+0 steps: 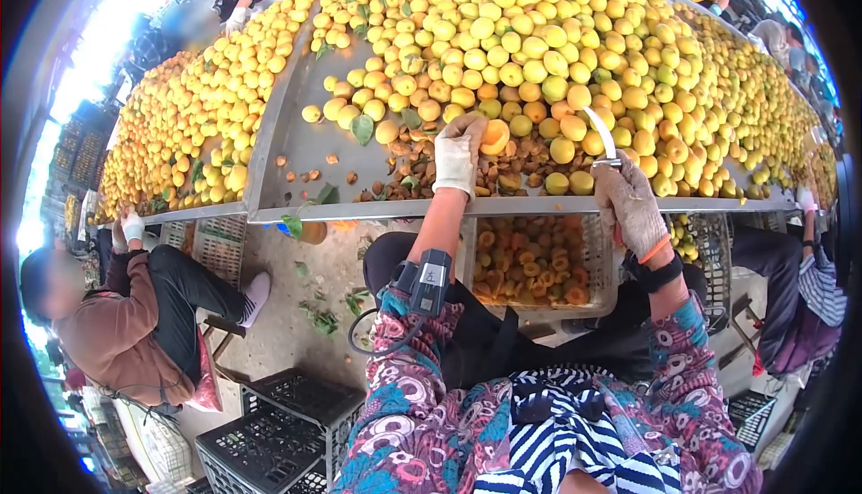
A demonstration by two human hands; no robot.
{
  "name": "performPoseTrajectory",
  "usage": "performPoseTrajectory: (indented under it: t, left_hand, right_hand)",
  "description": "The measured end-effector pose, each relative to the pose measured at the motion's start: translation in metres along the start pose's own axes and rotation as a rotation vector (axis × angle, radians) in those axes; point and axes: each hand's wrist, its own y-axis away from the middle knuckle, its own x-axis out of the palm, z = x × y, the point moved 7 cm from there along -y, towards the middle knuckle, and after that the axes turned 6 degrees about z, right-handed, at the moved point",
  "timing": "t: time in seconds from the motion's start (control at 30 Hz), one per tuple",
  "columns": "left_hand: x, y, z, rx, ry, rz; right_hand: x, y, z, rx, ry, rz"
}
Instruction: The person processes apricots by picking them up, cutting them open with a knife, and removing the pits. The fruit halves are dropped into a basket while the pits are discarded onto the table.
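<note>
My left hand [459, 151], in a pale glove, is closed on a cut apricot [495, 136] whose orange inside shows, over the near edge of the metal table. To its right my right hand [628, 199], in a worn glove, grips a knife [602, 135] with a curved blade pointing up and away, close to the whole fruit. Yellow apricots [539, 54] are heaped across the table. Brown pits [417, 154] lie beside and under my left hand. Below the table edge, a crate [604, 265] holds halved orange fruit [532, 256].
The metal table rim [359, 210] runs across in front of me. Black crates [269, 440] stand at lower left. A person [121, 314] sits at the left, another [808, 287] at the right, and others are across the table. Leaves [321, 316] lie on the floor.
</note>
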Motion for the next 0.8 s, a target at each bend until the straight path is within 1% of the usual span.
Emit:
performPoseTrajectory:
  t: [0.07,0.1,0.2,0.27,0.3,0.4,0.47,0.53,0.57,0.63,0.67,0.73,0.77,0.8]
  left_hand:
    - [0.013,0.014,-0.017,-0.130,0.090,0.035]
    - [0.026,0.020,-0.036,-0.032,-0.056,0.184]
    - [0.065,0.045,-0.041,0.262,-0.335,0.503]
    - [0.082,0.065,-0.023,0.118,-0.534,0.614]
    - [0.082,0.069,-0.025,0.080,-0.587,0.590]
    - [0.027,0.044,-0.062,0.222,-0.924,0.182]
    - [-0.035,0.026,-0.072,0.322,-1.116,-0.098]
    - [-0.099,0.009,-0.050,0.052,-1.346,-0.189]
    - [-0.109,0.009,-0.044,-0.013,-1.385,-0.210]
    - [-0.121,0.015,-0.037,-0.146,-1.452,-0.259]
    - [-0.123,0.012,-0.034,-0.188,-1.473,-0.253]
    - [-0.121,0.010,-0.029,-0.279,-1.511,-0.232]
    - [-0.117,0.008,-0.030,-0.360,-1.493,-0.205]
    - [-0.111,0.006,-0.031,-0.378,-1.511,-0.196]
  right_hand:
    - [-0.004,0.007,0.000,-0.001,-0.073,-0.024]
    - [-0.008,0.012,-0.001,-0.007,-0.094,-0.019]
    - [-0.022,0.020,-0.010,-0.014,-0.114,-0.052]
    - [-0.026,0.026,-0.015,0.000,-0.100,-0.076]
    - [-0.034,0.023,-0.019,-0.007,-0.066,-0.117]
    - [-0.063,0.009,0.008,-0.185,0.175,-0.258]
    - [-0.098,-0.029,0.017,-0.187,0.298,-0.301]
    - [-0.135,-0.069,0.023,-0.256,0.657,-0.442]
    - [-0.136,-0.073,0.032,-0.373,0.907,-0.563]
    - [-0.115,-0.070,0.054,-0.612,1.411,-0.804]
    - [-0.109,-0.072,0.051,-0.660,1.272,-0.715]
    - [-0.069,-0.062,0.054,-0.733,1.000,-0.533]
    - [-0.043,-0.078,0.037,-0.629,1.183,-0.397]
    - [-0.018,-0.093,0.014,-0.518,1.358,-0.256]
